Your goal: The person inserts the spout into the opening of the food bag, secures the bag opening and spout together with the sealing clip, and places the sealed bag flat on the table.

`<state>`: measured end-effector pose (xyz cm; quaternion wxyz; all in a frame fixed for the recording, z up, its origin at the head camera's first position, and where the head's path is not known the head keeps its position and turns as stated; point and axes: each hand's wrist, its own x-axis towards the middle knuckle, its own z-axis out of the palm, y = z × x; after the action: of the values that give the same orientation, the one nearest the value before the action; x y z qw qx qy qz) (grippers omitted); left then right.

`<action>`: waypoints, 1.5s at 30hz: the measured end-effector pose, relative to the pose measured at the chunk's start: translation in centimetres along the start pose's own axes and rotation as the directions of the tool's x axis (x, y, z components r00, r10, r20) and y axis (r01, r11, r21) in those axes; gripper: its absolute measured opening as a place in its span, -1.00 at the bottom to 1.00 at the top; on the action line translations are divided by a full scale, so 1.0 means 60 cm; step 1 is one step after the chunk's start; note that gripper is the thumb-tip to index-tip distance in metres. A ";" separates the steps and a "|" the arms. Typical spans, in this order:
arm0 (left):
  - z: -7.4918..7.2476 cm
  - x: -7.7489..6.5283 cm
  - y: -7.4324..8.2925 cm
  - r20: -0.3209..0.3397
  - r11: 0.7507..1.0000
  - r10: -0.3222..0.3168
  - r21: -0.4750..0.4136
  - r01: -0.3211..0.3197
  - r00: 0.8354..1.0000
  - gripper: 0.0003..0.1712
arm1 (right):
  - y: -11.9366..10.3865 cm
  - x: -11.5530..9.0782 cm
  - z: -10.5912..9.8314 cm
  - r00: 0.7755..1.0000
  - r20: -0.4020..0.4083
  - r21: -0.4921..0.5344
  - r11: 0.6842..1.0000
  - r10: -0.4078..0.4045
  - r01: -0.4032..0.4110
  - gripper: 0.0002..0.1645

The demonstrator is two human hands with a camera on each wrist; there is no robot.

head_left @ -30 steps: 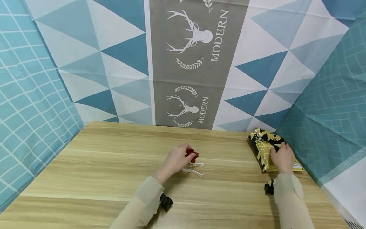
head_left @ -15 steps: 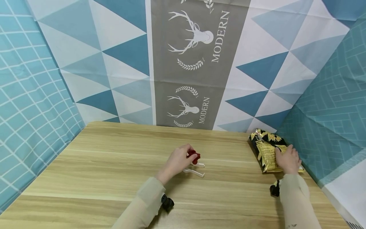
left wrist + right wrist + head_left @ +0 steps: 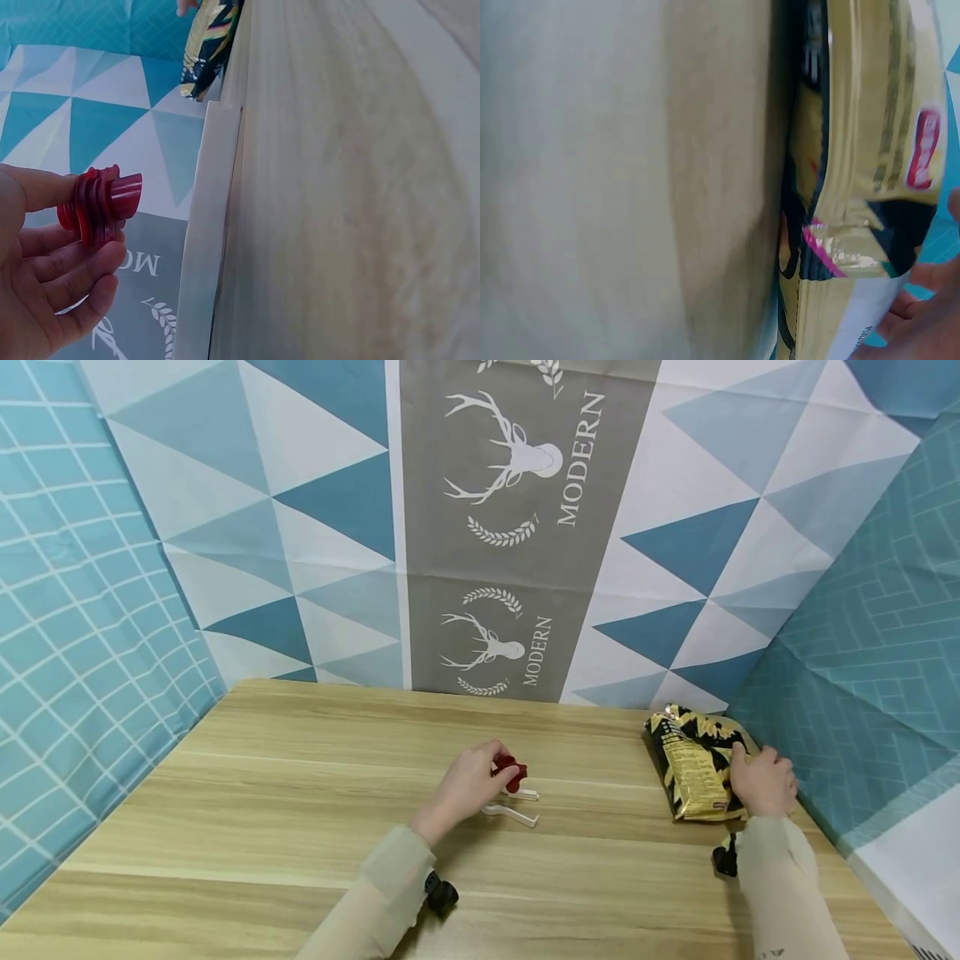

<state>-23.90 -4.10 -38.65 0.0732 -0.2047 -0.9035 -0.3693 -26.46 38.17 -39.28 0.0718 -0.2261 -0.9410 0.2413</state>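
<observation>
My left hand point(image 3: 468, 779) pinches a small red plastic piece point(image 3: 97, 204) between thumb and fingers. In the left wrist view it has ribbed rings and a short round spout; its exact kind is unclear. Just below that hand, two thin white plastic strips point(image 3: 512, 814) lie on the table, partly hidden by it. Far to the right, my right hand point(image 3: 763, 782) rests at the right side of a shiny gold and black snack bag point(image 3: 697, 777). Its thumb lies against the bag. In the right wrist view, another gold packet with a white label point(image 3: 859, 319) shows below the bag, beside the fingers.
The wooden table point(image 3: 300, 827) runs back to a patterned wall cloth point(image 3: 337, 543). Teal cloth point(image 3: 847, 693) hangs close beside the right hand, and blue checked cloth point(image 3: 82, 610) covers the left side. Each wrist bears a small black camera point(image 3: 442, 897).
The right hand has shifted to the right across the bag, from its middle to its right side. The bag has slid slightly left and toward me. The left hand keeps its pinch on the red piece.
</observation>
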 end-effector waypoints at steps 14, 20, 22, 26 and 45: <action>0.002 0.000 0.005 0.007 1.000 -0.017 -0.009 0.017 1.000 -0.89 | -0.002 -0.007 0.000 0.997 0.078 -0.090 0.996 0.003 0.004 0.05; 0.002 0.002 0.008 0.019 1.000 -0.006 -0.007 0.006 1.000 -0.89 | 0.000 -0.013 0.000 0.995 0.089 0.017 0.999 -0.043 0.041 -0.26; 0.002 0.002 0.009 0.024 1.000 -0.005 -0.009 0.005 1.000 -0.89 | -0.001 -0.015 0.002 0.995 0.090 0.039 0.998 -0.045 0.042 -0.31; 0.002 0.001 0.008 0.023 1.000 -0.010 -0.018 0.010 1.000 -0.89 | -0.006 -0.018 0.007 0.995 0.079 0.069 0.996 -0.064 0.058 -0.30; 0.005 0.007 0.005 0.020 1.000 -0.008 -0.005 0.008 1.000 -0.88 | -0.030 -0.040 0.024 0.974 0.228 0.357 0.930 0.002 -0.086 -0.27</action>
<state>-24.16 -3.58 -38.53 0.0620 -0.2049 -0.9041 -0.3698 -25.40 35.07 -39.74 0.0008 -0.2014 -0.8765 0.4373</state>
